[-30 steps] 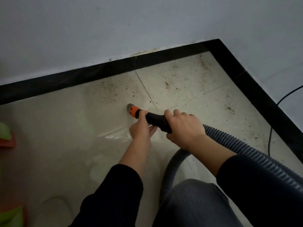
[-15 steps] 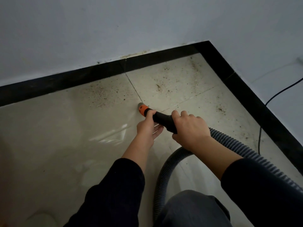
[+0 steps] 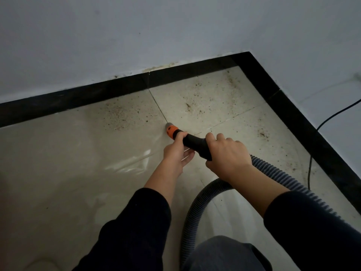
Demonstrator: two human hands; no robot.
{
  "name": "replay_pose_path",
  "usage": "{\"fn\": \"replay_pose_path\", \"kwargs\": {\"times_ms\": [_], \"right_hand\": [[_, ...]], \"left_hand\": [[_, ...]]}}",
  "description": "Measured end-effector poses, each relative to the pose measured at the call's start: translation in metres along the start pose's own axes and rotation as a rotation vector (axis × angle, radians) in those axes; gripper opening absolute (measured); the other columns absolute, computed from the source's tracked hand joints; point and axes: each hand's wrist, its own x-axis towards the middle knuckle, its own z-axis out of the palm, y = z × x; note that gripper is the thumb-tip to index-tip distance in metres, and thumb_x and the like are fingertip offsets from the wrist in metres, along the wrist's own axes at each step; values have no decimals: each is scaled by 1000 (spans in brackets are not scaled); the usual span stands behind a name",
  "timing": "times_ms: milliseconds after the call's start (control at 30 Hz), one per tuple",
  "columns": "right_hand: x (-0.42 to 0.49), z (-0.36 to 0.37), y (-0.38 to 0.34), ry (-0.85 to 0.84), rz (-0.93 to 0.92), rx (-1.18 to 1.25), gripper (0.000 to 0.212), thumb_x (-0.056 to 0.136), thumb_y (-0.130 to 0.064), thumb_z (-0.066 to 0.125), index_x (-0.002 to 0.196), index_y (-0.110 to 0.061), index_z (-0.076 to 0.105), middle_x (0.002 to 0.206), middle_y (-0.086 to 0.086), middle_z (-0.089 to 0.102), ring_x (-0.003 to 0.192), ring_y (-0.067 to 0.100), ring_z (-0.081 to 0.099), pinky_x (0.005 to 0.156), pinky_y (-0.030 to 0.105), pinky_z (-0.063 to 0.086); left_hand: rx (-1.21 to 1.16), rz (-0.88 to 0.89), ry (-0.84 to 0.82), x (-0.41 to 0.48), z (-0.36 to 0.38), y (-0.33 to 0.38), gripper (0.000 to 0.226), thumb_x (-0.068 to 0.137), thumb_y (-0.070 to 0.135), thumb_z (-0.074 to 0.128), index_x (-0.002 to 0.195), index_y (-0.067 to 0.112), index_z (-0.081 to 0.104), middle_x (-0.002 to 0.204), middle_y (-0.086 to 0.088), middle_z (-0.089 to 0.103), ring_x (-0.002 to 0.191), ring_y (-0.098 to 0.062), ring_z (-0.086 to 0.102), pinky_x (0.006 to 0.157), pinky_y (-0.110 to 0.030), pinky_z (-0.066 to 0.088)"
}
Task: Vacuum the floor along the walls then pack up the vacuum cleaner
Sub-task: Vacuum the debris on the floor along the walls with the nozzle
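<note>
Beige tile floor (image 3: 68, 163): wall-edge vacuuming is the step in hand. Looks like mid-task, with pack-up not begun.
Black skirting (image 3: 78, 102): runs along two walls that meet in a corner at upper right. Next move likely calls for pushing the tip forward into the dirt beside it, then into the corner, tip kept low.
Hose (image 3: 195, 208): grey, ribbed, looping up to the handle. Vacuum body not in view.
Right hand (image 3: 227, 153): fingers wrapped round the black rear of the nozzle.
Left hand (image 3: 175, 151): thumb over the nozzle just behind the orange collar, fingers under it, looser.
Nozzle (image 3: 193, 140): black tube, orange collar, grey tip down on a tile joint, short of the skirting.
Grit (image 3: 117, 116): brown specks ahead of the tip, more scattered toward the corner.
</note>
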Motion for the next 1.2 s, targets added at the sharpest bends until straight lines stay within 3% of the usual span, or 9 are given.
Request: {"fn": "replay_pose_path", "kwargs": {"times_ms": [167, 867, 933, 1200], "right_hand": [[6, -1, -8, 10, -18, -2, 48, 90, -29, 57, 132, -15, 37, 108, 6, 55, 77, 19, 43, 65, 30, 36], [14, -11, -30, 16, -94, 22, 47, 90, -30, 58, 129, -15, 37, 109, 5, 54, 80, 21, 45, 67, 31, 35], [19, -27, -74, 43, -195, -9, 48, 90, -30, 59, 130, -16, 36, 109, 5, 53, 78, 20, 43, 67, 30, 36], [21, -25, -79, 34, -205, 9, 48, 89, -30, 60, 130, -17, 37, 110, 5, 53, 78, 19, 41, 68, 30, 35]], "left_hand": [[1, 27, 22, 2, -7, 7, 27, 89, 35, 66, 100, 11, 61, 95, -7, 71, 88, -16, 68, 62, -23, 54], [-107, 66, 129, -9, -24, 21, 24, 90, 29, 64, 96, 6, 60, 88, -10, 70, 81, -14, 67, 71, -22, 56], [-194, 121, 165, -16, -67, 43, 25, 90, 29, 64, 98, 5, 60, 88, -10, 70, 81, -14, 67, 70, -22, 56], [-200, 113, 211, -21, -71, 44, 22, 90, 28, 64, 91, 7, 59, 92, -12, 70, 83, -15, 68, 68, -22, 56]]}}
